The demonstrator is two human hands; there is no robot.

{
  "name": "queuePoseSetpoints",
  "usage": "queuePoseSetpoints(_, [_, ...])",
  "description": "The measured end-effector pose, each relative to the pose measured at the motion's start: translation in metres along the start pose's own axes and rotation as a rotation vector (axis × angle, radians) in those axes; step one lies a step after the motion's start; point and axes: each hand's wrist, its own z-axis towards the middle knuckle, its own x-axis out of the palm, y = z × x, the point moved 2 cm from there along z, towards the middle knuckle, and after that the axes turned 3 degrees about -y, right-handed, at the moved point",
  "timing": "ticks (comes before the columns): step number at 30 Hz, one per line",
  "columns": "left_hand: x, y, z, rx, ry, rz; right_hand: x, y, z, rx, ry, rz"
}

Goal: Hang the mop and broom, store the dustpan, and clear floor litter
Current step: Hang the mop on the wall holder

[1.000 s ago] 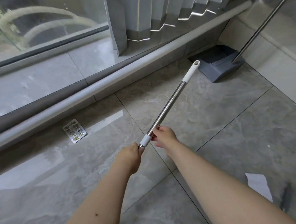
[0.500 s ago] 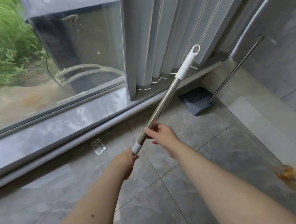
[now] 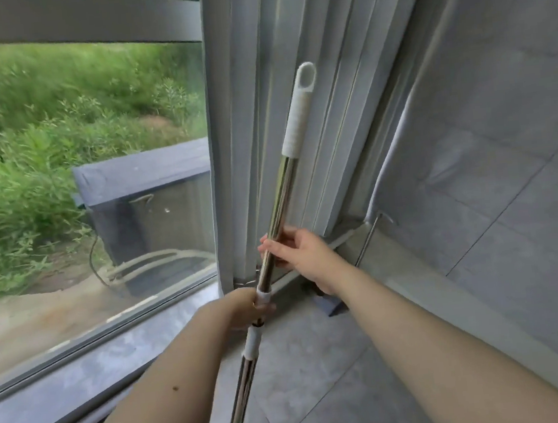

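Chrome-bright metal pole of the mop (image 3: pixel 278 204), held near upright and leaning slightly right toward the top. Top end carries a white ribbed grip ending in an oval hanging loop. A white plastic collar sits on the pole about midway down; a second white sleeve shows just below it. Lower section splits into what look like two parallel rods running down to a grey bracket at the bottom edge of the view; the mop head itself is out of view.

Left hand (image 3: pixel 246 309) wrapped around the pole at the white collar, fingers closed on it. Right hand (image 3: pixel 304 255) higher up, thumb and fingers pinched on the bare metal. Hands apart, one above the other, both forearms bare.

Behind the pole: pale grey curtain (image 3: pixel 273 39) in vertical folds, beside a large window (image 3: pixel 85 183) with green growth outside. Grey tiled floor (image 3: pixel 321 362) below, grey tiled wall (image 3: pixel 502 119) to the right. A dark blue-grey dustpan (image 3: pixel 330 305) shows partly under the right wrist, on the floor by the corner, with a thin metal handle leaning near the wall.
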Motion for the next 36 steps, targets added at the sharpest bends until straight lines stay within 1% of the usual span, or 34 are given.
queuePoseSetpoints(2, [-0.021,-0.029,-0.008,0.053,-0.015,-0.005,-0.011,0.022,-0.012,-0.027,-0.031,-0.059])
queuePoseSetpoints(6, [-0.057,-0.102,-0.025,0.211,-0.127,0.003,-0.053,0.072,-0.039,-0.113,-0.201,-0.14])
queuePoseSetpoints(8, [-0.066,-0.135,-0.03,0.277,-0.18,0.01,-0.074,0.095,-0.048,-0.161,-0.254,-0.153])
queuePoseSetpoints(12, [-0.069,-0.211,-0.028,0.396,-0.257,-0.004,-0.129,0.13,-0.074,-0.25,-0.396,-0.14])
queuePoseSetpoints(16, [-0.058,-0.283,-0.006,0.531,-0.285,0.054,-0.193,0.14,-0.09,-0.291,-0.575,-0.127])
queuePoseSetpoints(19, [-0.052,-0.342,0.022,0.618,-0.282,0.117,-0.251,0.144,-0.095,-0.305,-0.741,-0.125])
queuePoseSetpoints(23, [-0.04,-0.416,0.058,0.722,-0.245,0.132,-0.328,0.148,-0.09,-0.296,-0.862,-0.172])
queuePoseSetpoints(27, [-0.029,-0.487,0.099,0.783,-0.206,0.16,-0.412,0.156,-0.08,-0.3,-0.94,-0.185])
queuePoseSetpoints(32, [-0.019,-0.548,0.137,0.829,-0.17,0.102,-0.484,0.168,-0.068,-0.283,-0.968,-0.208])
queuePoseSetpoints(36, [-0.015,-0.597,0.168,0.846,-0.114,0.107,-0.532,0.172,-0.053,-0.304,-1.009,-0.22])
